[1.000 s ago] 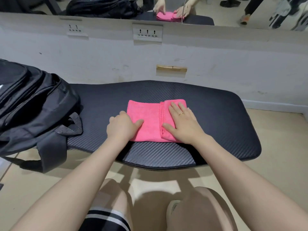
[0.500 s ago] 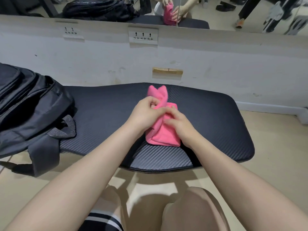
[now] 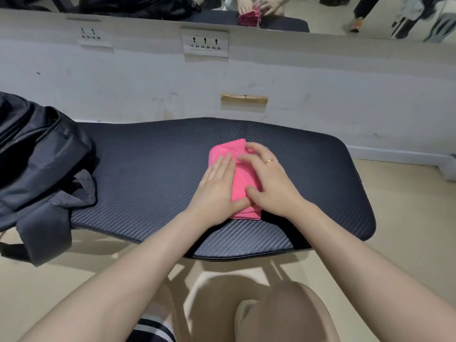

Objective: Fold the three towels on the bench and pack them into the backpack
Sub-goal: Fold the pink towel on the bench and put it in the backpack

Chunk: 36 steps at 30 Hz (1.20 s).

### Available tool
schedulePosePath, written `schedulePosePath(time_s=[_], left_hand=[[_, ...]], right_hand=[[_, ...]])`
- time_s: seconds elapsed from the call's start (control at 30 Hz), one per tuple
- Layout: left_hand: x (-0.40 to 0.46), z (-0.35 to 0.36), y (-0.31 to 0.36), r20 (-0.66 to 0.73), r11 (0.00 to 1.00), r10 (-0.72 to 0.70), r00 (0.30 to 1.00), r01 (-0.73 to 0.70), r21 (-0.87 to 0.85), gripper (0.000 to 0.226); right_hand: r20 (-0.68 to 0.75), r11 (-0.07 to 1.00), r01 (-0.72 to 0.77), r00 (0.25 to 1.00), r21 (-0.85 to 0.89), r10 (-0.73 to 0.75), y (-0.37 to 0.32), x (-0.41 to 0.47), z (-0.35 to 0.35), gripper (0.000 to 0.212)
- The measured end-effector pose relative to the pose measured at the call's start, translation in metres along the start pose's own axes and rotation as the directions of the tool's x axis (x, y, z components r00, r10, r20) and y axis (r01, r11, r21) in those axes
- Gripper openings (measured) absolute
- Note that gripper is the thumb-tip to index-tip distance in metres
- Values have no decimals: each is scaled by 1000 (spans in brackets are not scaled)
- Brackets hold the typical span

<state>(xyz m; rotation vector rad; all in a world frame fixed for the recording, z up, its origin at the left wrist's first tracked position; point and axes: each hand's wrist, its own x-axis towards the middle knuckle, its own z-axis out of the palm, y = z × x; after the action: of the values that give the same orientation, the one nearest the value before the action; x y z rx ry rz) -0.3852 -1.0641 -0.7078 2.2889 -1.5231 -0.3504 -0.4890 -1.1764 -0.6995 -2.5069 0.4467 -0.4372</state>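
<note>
The folded bright-pink microfibre towel (image 3: 240, 178) lies near the middle of the black ribbed padded desk (image 3: 153, 169), well apart from the black fabric backpack (image 3: 37, 154) at its left end. Soft and light, the towel would likely sag unless pinched across its whole folded thickness. The left hand (image 3: 214, 191) and right hand (image 3: 269, 186) press flat on it, fingers extended, grasping nothing.

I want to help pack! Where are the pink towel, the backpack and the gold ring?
Folded pink cloth towel (image 3: 243, 180): head view, middle strip.
Black fabric backpack (image 3: 37, 154): head view, front panel.
Thin gold ring (image 3: 269, 160): head view, band.
</note>
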Motion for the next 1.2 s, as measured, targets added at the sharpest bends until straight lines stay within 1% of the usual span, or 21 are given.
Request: schedulePosePath(time_s=[0.07, 0.1, 0.2, 0.3, 0.4, 0.43, 0.5, 0.57, 0.6, 0.63, 0.7, 0.77, 0.83, 0.9, 0.93, 0.97, 1.0, 1.03, 1.07, 1.13, 1.2], left_hand=[[4, 1, -4, 1, 990, -59, 998, 59, -131, 110], [5, 0, -5, 9, 976, -84, 996, 84, -203, 117], [4, 0, -8, 32, 951, -78, 996, 84, -299, 129], [-1, -1, -10, 48, 958, -26, 999, 39, -284, 128], [-6, 0, -14, 24, 982, 14, 1000, -9, -186, 107], [-9, -1, -14, -35, 992, 67, 997, -71, -106, 94], [-14, -1, -15, -145, 954, 282, 948, -261, 148, 70], [-18, 2, -17, -100, 854, 467, 879, -418, 311, 67], [-20, 2, -18, -51, 809, 510, 858, -460, 365, 71], [-21, 2, -19, -28, 777, 534, 845, -477, 411, 74], [-20, 0, -20, -46, 780, 527, 849, -461, 422, 66], [-19, -3, -20, -99, 815, 515, 851, -451, 364, 49], [-20, -11, -16, -155, 887, 436, 887, -394, 241, 38], [-24, -22, -14, -264, 979, 195, 945, -204, -8, 34], [-26, -28, -14, -312, 973, 32, 950, -100, -206, 29], [-27, -36, -15, -310, 899, -135, 941, -15, -437, 21], [-29, -45, -16, -237, 746, -272, 933, 48, -665, 14], [-31, -54, -17, -138, 556, -346, 928, 84, -827, 14], [-33, -61, -21, -51, 403, -377, 925, 114, -908, 16], [-40, -73, -31, 8, 291, -398, 917, 135, -947, 19], [-49, -83, -42, 14, 271, -403, 915, 134, -953, 29]], right_hand=[[111, 967, 159, 984, -198, -139, 5, -5, 0, 63], [180, 946, 197, 972, -256, -153, 7, -5, -1, 67], [324, 914, 198, 943, -353, -79, 19, 2, -2, 78], [354, 909, 146, 935, -391, 2, 26, 15, -2, 82], [331, 934, -25, 931, -357, 151, 30, 32, -3, 67], [324, 937, -67, 928, -342, 184, 30, 36, -4, 63], [314, 942, -95, 928, -322, 201, 29, 42, -6, 59], [286, 958, -108, 940, -266, 185, 27, 40, -9, 56], [256, 972, -89, 956, -219, 145, 26, 36, -12, 53], [223, 983, -38, 972, -179, 78, 24, 31, -14, 48], [188, 987, 47, 982, -155, -17, 20, 22, -17, 37], [210, 994, 14, 978, -107, 9, 15, 17, -19, 48], [268, 997, -61, 961, -38, 69, 9, 12, -24, 61], [295, 995, -87, 953, 42, 71, 3, 9, -29, 59], [290, 991, -88, 955, 97, 57, -2, 8, -30, 58], [263, 983, -97, 963, 159, 52, -9, 7, -32, 60], [232, 968, -115, 971, 223, 62, -18, 8, -33, 61], [199, 957, -137, 976, 255, 87, -27, 10, -33, 54], [180, 948, -158, 977, 275, 111, -36, 14, -32, 41], [200, 947, -192, 969, 256, 143, -51, 25, -25, 17], [264, 949, -220, 952, 225, 158, -65, 38, -15, 22]])
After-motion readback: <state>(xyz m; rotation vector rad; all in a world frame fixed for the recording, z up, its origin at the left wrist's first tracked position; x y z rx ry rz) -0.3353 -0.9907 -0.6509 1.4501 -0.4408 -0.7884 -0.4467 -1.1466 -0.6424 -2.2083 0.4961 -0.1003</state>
